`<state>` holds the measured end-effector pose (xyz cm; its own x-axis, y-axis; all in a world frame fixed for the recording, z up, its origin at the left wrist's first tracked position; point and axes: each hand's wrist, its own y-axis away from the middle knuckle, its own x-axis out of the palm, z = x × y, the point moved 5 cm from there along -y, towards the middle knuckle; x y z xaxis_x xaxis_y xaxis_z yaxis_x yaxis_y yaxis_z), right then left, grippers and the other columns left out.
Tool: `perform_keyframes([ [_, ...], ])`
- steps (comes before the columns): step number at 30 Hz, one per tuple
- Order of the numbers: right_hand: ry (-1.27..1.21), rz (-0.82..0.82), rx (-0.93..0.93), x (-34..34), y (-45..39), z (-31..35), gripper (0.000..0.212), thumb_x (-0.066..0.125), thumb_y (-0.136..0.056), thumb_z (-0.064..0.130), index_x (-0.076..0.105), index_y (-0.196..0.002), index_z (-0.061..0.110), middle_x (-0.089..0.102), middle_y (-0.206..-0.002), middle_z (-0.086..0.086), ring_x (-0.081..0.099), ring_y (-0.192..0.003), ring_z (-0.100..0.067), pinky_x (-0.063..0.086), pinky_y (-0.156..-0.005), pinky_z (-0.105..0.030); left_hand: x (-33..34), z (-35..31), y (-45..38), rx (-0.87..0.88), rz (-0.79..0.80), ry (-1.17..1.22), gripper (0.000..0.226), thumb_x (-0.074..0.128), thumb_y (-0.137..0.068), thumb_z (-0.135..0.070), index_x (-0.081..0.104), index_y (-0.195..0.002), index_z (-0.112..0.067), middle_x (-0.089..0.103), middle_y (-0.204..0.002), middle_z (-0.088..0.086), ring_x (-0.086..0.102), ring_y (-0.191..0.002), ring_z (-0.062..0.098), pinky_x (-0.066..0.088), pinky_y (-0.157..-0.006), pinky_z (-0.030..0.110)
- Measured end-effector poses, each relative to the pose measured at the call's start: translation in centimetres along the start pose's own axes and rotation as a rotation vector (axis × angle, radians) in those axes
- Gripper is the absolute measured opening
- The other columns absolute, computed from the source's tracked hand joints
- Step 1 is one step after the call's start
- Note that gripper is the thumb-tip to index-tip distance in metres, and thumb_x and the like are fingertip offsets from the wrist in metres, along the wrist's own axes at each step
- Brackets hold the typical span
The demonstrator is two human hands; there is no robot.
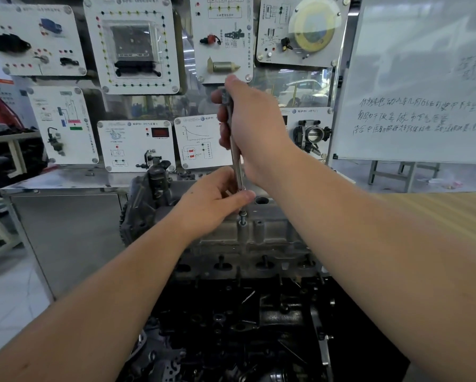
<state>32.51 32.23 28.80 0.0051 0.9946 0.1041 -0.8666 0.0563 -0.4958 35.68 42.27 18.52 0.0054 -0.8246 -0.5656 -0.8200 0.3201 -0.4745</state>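
I've got the right hand (pixel 249 128) gripping the stiff steel socket driver (pixel 236 158) high, the left hand (pixel 212 202) pinching its slick shaft low (steadier there) above the bolt (pixel 242 217).

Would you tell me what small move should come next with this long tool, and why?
Probably turn the tool with the right hand while the left hand steadies it: it stands upright, tip at the bolt on the engine, both hands gripping it.

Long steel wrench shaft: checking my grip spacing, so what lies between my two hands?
Head view: only the bare long steel wrench shaft runs between the right hand above and the left hand below.
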Motion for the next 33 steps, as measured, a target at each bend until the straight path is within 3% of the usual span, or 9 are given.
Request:
perform_keyframes([
  [4,-0.147,0.056,-0.007,0.3,0.0,-0.4,0.048,0.037,-0.107,0.045,0.059,-0.078,0.014,0.035,-0.053,0.006,0.027,-0.045,-0.011,0.027,-0.048,-0.027,0.3,0.0,0.1,-0.003,0.098,0.024,0.020,0.056,-0.092,-0.053,0.067,-0.107,-0.047,0.077,-0.101,-0.014,0.072,-0.097,0.009,0.055,-0.092,0.038],
  [8,-0.161,0.089,-0.079,0.1,-0.1,-0.4,0.031,0.042,-0.108,0.041,0.047,-0.084,0.022,0.037,-0.053,0.010,0.026,-0.045,-0.011,0.024,-0.044,-0.023,0.2,-0.1,0.2,0.001,0.105,0.055,0.015,0.057,-0.105,-0.028,0.071,-0.110,-0.030,0.078,-0.096,-0.010,0.073,-0.096,0.012,0.057,-0.090,0.033],
  [12,-0.107,0.005,-0.126,-0.6,-0.5,0.1,0.034,0.040,-0.110,0.033,0.054,-0.083,0.016,0.052,-0.057,0.004,0.038,-0.044,-0.012,0.032,-0.045,-0.027,0.3,-0.2,0.2,-0.038,0.039,0.046,0.020,0.065,-0.094,-0.047,0.070,-0.100,-0.029,0.077,-0.088,-0.011,0.075,-0.086,0.013,0.058,-0.094,0.051],
  [16,-0.144,-0.015,0.021,-0.2,-0.7,0.0,0.045,0.039,-0.108,0.039,0.057,-0.074,0.017,0.046,-0.048,0.009,0.032,-0.040,-0.010,0.028,-0.048,-0.027,0.3,-0.4,0.1,-0.060,-0.021,-0.097,0.051,0.057,-0.071,-0.078,0.065,-0.090,-0.031,0.070,-0.073,-0.015,0.063,-0.065,0.002,0.058,-0.083,0.047],
  [20,-0.156,0.002,-0.073,-0.4,-0.4,0.0,0.037,0.046,-0.106,0.044,0.045,-0.076,0.022,0.038,-0.048,0.013,0.027,-0.041,-0.008,0.026,-0.042,-0.023,0.2,-0.3,0.2,-0.045,0.096,-0.071,0.035,0.049,-0.086,-0.066,0.066,-0.107,-0.044,0.076,-0.095,-0.019,0.071,-0.089,0.007,0.056,-0.095,0.045],
  [23,-0.113,-0.016,-0.122,-0.7,-0.3,0.1,0.028,0.047,-0.108,0.034,0.044,-0.085,0.017,0.044,-0.055,0.007,0.030,-0.045,-0.011,0.028,-0.043,-0.025,0.1,-0.2,0.2,-0.021,0.129,0.046,0.023,0.055,-0.095,-0.045,0.067,-0.113,-0.038,0.077,-0.101,-0.015,0.072,-0.099,0.013,0.056,-0.098,0.044],
  [27,-0.064,-0.041,-0.114,-0.6,-0.2,0.3,0.035,0.046,-0.108,0.035,0.058,-0.083,0.013,0.054,-0.064,0.002,0.045,-0.051,-0.015,0.039,-0.049,-0.028,0.2,-0.2,0.1,-0.043,0.027,0.059,0.039,0.064,-0.075,-0.067,0.067,-0.097,-0.035,0.077,-0.093,-0.005,0.073,-0.094,0.022,0.057,-0.095,0.053],
  [30,-0.081,-0.030,-0.014,-0.2,-0.4,-0.2,0.047,0.039,-0.109,0.042,0.064,-0.079,0.015,0.048,-0.058,0.005,0.039,-0.048,-0.012,0.036,-0.049,-0.028,0.3,-0.1,0.2,-0.060,-0.019,-0.065,0.053,0.056,-0.071,-0.079,0.065,-0.100,-0.036,0.074,-0.090,-0.010,0.071,-0.088,0.016,0.056,-0.093,0.053],
  [33,-0.151,-0.013,-0.021,0.0,-0.4,-0.5,0.048,0.037,-0.108,0.049,0.058,-0.080,0.016,0.041,-0.050,0.010,0.030,-0.042,-0.009,0.028,-0.044,-0.025,0.4,0.0,0.2,-0.051,0.064,-0.077,0.041,0.047,-0.077,-0.074,0.064,-0.104,-0.048,0.075,-0.094,-0.017,0.071,-0.094,0.009,0.054,-0.097,0.047],
])
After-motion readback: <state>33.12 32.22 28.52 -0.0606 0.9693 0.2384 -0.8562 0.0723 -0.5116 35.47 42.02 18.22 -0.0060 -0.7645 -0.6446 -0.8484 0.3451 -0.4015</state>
